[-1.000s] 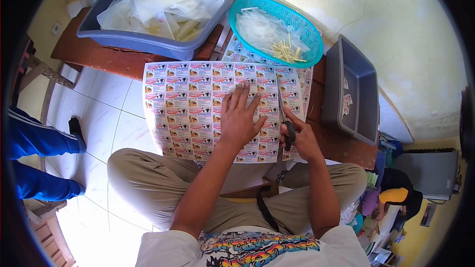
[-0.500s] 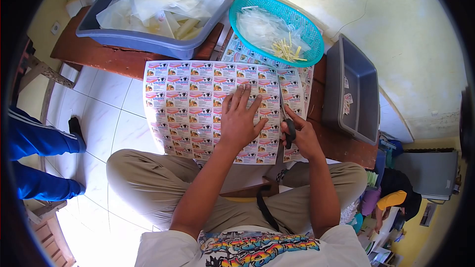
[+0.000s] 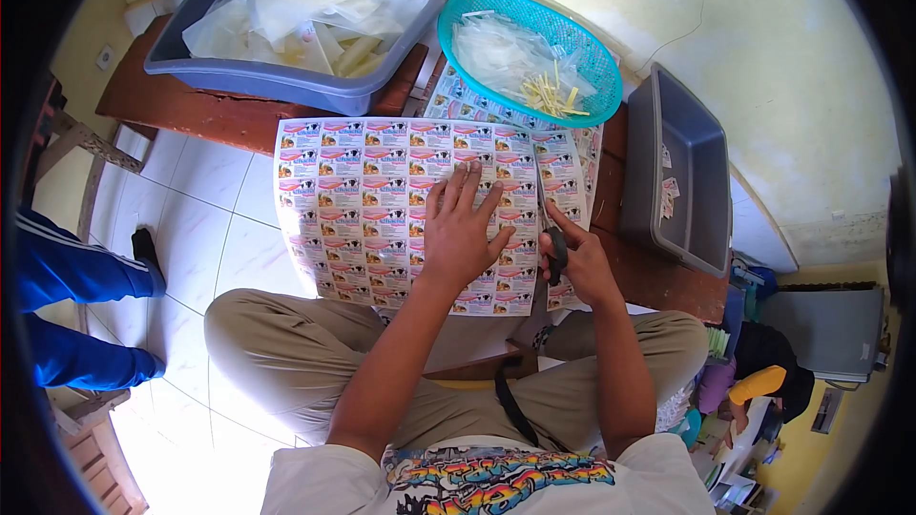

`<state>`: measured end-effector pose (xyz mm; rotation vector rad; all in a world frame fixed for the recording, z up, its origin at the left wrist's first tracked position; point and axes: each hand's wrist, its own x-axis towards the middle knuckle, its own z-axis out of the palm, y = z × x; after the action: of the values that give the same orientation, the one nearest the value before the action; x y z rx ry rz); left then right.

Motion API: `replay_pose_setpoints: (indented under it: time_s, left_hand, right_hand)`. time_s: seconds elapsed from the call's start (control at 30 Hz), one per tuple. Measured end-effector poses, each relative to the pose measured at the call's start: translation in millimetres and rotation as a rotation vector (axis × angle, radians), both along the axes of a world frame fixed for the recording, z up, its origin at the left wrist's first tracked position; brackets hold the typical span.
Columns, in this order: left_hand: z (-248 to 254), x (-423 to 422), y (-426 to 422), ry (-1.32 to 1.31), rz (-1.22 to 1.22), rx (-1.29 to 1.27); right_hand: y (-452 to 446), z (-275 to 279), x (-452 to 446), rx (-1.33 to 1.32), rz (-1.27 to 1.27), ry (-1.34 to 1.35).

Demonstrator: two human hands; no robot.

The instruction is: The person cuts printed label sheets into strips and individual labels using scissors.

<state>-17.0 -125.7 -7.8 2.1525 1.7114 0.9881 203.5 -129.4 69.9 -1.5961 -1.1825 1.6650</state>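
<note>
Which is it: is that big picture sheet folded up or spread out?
Spread out: the printed sheet lies open, its many rows showing, with the left hand resting on top.

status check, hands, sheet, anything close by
Left hand flat on printed sheet; right hand gripping scissors. Sheet's right-hand strip parted at near edge. Turquoise basket close beyond far edge.

Label sheet (image 3: 348,253): lies ctr; L hand (image 3: 458,238) on top; scissors (image 3: 557,262) in R hand (image 3: 590,272), nr sheet's R edge. Basket (image 3: 603,67): behind sheet, holds plastic pcs (image 3: 501,50) + strips (image 3: 549,95). Tub (image 3: 277,81): back L, w/ bags (image 3: 320,0). Bin (image 3: 701,215): R, w/ loose labels (image 3: 670,198).
</note>
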Motion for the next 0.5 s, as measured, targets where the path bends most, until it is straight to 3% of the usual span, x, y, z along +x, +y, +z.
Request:
replay_pose_setpoints:
  time_s: [0.5]
  left_hand:
    - [2.6,-0.7,-0.5,-0.002,-0.006,-0.003]
  right_hand:
    - [4.5,-2.4,-1.1,-0.018,-0.053,0.047]
